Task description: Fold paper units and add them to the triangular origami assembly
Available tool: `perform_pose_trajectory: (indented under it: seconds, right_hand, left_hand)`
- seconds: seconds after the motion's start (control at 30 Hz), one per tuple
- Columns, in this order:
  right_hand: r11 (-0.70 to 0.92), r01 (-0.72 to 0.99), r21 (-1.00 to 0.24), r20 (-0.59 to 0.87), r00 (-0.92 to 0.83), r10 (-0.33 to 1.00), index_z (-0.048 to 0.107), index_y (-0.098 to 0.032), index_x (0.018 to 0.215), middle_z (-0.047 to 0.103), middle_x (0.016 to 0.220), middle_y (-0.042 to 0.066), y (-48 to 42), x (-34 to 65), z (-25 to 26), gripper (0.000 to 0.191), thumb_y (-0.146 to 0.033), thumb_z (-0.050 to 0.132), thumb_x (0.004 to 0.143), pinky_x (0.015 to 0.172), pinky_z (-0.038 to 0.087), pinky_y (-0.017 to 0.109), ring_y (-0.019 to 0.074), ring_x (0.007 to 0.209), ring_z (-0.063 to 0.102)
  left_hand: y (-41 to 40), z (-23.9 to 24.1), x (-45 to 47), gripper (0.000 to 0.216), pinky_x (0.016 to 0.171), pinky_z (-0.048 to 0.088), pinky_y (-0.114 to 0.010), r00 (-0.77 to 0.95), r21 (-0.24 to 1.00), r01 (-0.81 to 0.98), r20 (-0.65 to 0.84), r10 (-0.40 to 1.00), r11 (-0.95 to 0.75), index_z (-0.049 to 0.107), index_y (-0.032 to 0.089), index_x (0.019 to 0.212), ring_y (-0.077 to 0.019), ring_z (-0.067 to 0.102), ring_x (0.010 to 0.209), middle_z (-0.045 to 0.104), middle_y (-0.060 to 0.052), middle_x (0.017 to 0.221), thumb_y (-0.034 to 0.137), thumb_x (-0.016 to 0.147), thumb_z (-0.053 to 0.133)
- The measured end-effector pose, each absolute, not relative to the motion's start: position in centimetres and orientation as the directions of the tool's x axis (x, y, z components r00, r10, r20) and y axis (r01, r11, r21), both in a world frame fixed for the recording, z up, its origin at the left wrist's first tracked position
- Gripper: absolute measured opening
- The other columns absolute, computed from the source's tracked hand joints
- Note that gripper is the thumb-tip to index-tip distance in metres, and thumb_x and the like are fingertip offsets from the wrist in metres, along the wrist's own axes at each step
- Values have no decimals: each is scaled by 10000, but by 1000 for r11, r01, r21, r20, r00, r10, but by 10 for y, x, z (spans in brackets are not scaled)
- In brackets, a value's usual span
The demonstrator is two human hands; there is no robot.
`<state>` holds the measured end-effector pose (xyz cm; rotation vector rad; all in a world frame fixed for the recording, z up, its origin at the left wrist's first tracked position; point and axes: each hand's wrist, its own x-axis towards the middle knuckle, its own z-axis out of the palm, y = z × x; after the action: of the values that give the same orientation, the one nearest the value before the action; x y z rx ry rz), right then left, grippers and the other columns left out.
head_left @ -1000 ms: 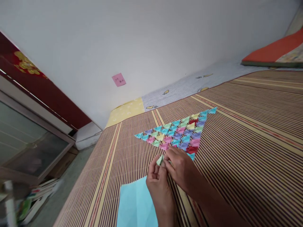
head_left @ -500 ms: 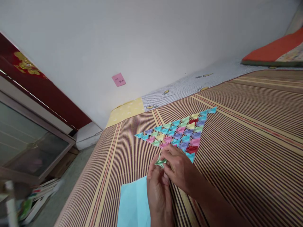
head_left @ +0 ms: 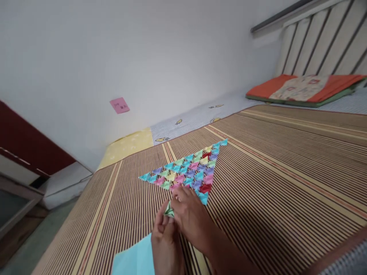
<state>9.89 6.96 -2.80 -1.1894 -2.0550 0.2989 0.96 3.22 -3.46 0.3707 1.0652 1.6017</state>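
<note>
Left hand [head_left: 166,236] and right hand [head_left: 187,215], fingers nearly closed, pinch green paper [head_left: 169,210]; folded pieces [head_left: 189,173] lie towards the mat's [head_left: 272,183] far edge.

Pink note [head_left: 119,105] on white wall [head_left: 160,49], folded orange-and-floral bedding [head_left: 301,88], pale radiator [head_left: 321,40]

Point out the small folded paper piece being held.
The green piece between the left hand and right hand; the other small pieces lie in a triangle on the striped mat.
</note>
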Motion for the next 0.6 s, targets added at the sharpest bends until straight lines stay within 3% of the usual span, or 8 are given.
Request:
perform_pose_trajectory:
  seconds: [0.1, 0.2, 0.33, 0.5, 0.57, 0.6]
  right_hand:
    - [568, 628, -532, 486, -323, 812, 653, -189, 839, 625, 1029, 62, 72, 104, -23, 110, -89, 645, 883, 856, 422, 368, 241, 991, 538]
    - [582, 588, -562, 531, -283, 799, 666, -190, 833, 633, 1000, 44, 77, 127, -15, 165, -37, 627, 877, 852, 438, 329, 209, 968, 564]
    - [439, 707, -554, 492, -147, 858, 687, -184, 834, 641, 962, 43, 93, 188, -6, 159, -38, 638, 875, 835, 469, 310, 194, 938, 593]
    - [229, 847, -479, 409, -16, 913, 684, -158, 818, 682, 943, 50, 150, 278, -12, 106, -81, 666, 889, 868, 513, 367, 204, 933, 641]
    - [147, 887, -437, 361, 23, 932, 688, -144, 961, 695, 1006, 49, 181, 306, -21, 72, -209, 657, 951, 853, 552, 395, 200, 938, 664]
    - [115, 902, -416, 341, 38, 939, 673, -150, 1081, 689, 1097, 63, 197, 317, -26, 168, -277, 640, 976, 847, 570, 401, 201, 954, 674]
  left_hand:
    - [35, -38, -5, 583, 811, 565, -255, -338, 818, -575, -277, 899, 36, 665, 185, 1218, -220, 737, 975, 770, -109, 1072, 130, 657, 814]
    - [39, -42, -31, 444, 942, 548, -329, -440, 826, -555, -191, 877, -99, 695, 161, 1104, -271, 708, 1097, 753, -138, 1153, 208, 680, 817]
    - [43, -46, -58, 417, 997, 525, -386, -569, 836, -507, -143, 810, -208, 713, 151, 1045, -285, 711, 1081, 762, -118, 1127, 196, 638, 795]
    - [48, -54, -58, 389, 909, 571, -361, -525, 860, -491, -164, 835, -140, 737, 153, 992, -278, 734, 1007, 783, -106, 1047, 198, 613, 813]
    - [50, -61, -57, 391, 854, 593, -351, -458, 854, -510, -170, 873, -102, 746, 161, 987, -288, 743, 984, 788, -112, 1031, 259, 617, 828]
    - [52, -64, -58, 393, 835, 601, -354, -429, 850, -518, -168, 888, -90, 750, 165, 986, -296, 745, 978, 790, -116, 1026, 300, 625, 829]
